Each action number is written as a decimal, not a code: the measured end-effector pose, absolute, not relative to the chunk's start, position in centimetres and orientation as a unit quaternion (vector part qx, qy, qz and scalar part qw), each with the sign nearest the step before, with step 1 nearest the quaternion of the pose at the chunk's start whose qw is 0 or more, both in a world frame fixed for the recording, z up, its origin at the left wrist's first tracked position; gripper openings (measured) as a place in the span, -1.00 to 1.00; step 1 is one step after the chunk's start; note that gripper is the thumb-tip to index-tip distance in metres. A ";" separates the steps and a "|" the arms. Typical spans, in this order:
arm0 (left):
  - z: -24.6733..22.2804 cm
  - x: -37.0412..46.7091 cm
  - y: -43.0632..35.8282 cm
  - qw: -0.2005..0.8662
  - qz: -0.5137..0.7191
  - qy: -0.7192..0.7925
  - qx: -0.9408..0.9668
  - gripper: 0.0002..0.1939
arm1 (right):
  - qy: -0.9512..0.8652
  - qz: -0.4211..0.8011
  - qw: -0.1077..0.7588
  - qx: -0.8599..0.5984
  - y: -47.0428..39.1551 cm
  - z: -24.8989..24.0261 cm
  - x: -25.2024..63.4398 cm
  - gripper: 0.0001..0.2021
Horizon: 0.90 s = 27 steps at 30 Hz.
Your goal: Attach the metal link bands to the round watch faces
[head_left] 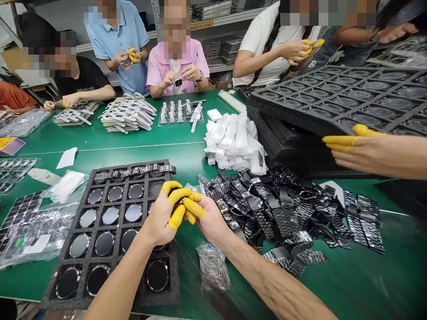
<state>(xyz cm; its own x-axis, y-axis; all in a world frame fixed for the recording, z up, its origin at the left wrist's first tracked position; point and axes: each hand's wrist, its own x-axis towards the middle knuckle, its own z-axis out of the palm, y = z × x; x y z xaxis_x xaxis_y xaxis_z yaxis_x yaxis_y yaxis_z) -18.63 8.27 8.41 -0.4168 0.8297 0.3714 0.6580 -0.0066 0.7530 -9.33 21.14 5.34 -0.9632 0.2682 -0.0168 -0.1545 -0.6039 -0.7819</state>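
My left hand (170, 211) and my right hand (205, 213) meet above the right edge of a grey foam tray (120, 202). Yellow covers sit on the fingertips of both. Pinched between them is a small dark item, mostly hidden by the fingers. The tray holds round black watch faces (106, 243) in square compartments, and dark metal straps (135, 171) lie across its far row. To the right of my hands spreads a heap of black metal watch straps (280, 202). Below my right hand lies a clear bag of small metal pins (213, 266).
White wrapped pieces (233, 138) are piled behind the straps. Stacked foam trays (333, 98) rise at the right, with another person's hand (370, 149) beside them. People work across the green table (133, 149); plastic-bagged parts (40, 226) lie left.
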 end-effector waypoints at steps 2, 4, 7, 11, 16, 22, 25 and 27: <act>8.2 -18.7 8.2 0.137 0.504 0.684 0.509 -0.65 | -0.433 0.891 0.118 -0.064 21.3 5.2 -9.3 -0.58; 8.0 -18.8 8.2 0.193 0.560 0.658 0.465 -0.59 | -0.433 0.891 0.115 -0.064 21.6 5.1 -9.3 -0.56; 8.1 -19.1 8.3 0.311 0.644 0.602 0.355 -0.52 | -0.423 0.895 0.113 -0.082 22.1 4.9 -9.4 -0.54; 8.6 -19.7 8.2 0.381 0.673 0.565 0.287 -0.27 | -0.470 0.868 0.142 -0.071 22.6 4.7 -9.6 -0.50; 8.9 -21.2 7.3 0.182 0.574 0.707 0.370 -0.62 | -0.650 0.753 0.099 -0.033 22.9 3.6 -9.5 -0.56; 9.0 -23.1 6.2 0.021 0.426 0.787 0.446 -0.81 | -0.822 0.550 0.148 -0.026 24.5 3.4 -10.9 -0.59; 8.7 -24.0 5.6 -0.058 0.319 0.844 0.428 -0.67 | -0.870 0.467 0.153 0.036 25.2 4.0 -13.1 -0.58; 8.5 -24.3 5.1 -0.057 0.221 0.876 0.425 -0.59 | -0.907 0.397 0.116 0.073 25.3 4.1 -14.5 -0.57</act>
